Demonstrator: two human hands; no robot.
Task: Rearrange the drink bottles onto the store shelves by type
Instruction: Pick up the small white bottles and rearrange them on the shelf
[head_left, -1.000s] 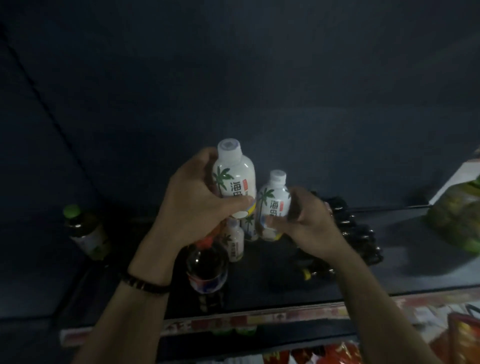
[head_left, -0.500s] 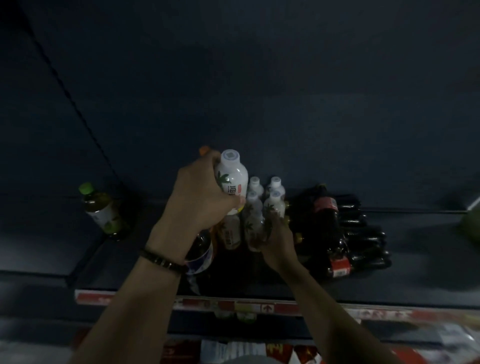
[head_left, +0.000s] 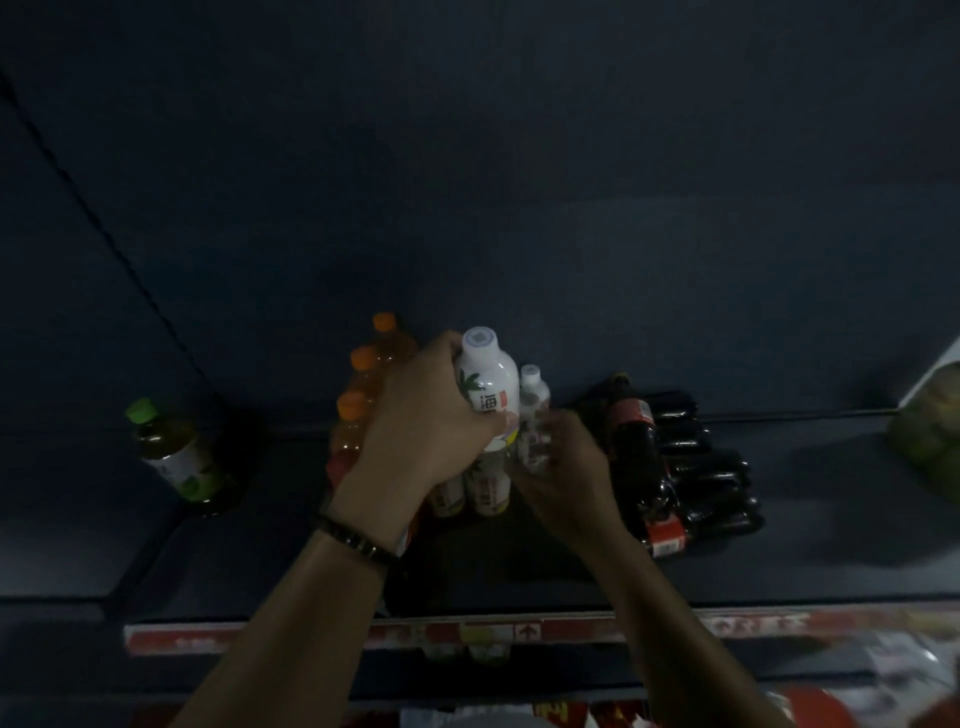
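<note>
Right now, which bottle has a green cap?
The dark bottle alone at far left; the next row has orange caps, the middle bottles white.

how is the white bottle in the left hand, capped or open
Capped: a white cap tops the white bottle the left hand grips.

Open shelf (head_left: 280, 545) (dark) between green-capped bottle (head_left: 171, 452) and orange-capped bottles (head_left: 358, 415); cola bottles (head_left: 696, 467) block rightward.

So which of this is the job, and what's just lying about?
Job: left hand holding the big white bottle; right hand holding a small white bottle; shelved white bottles; orange-cap bottles; cola bottles; green-cap bottle.
Lying about: price strip; green pack far right.
</note>
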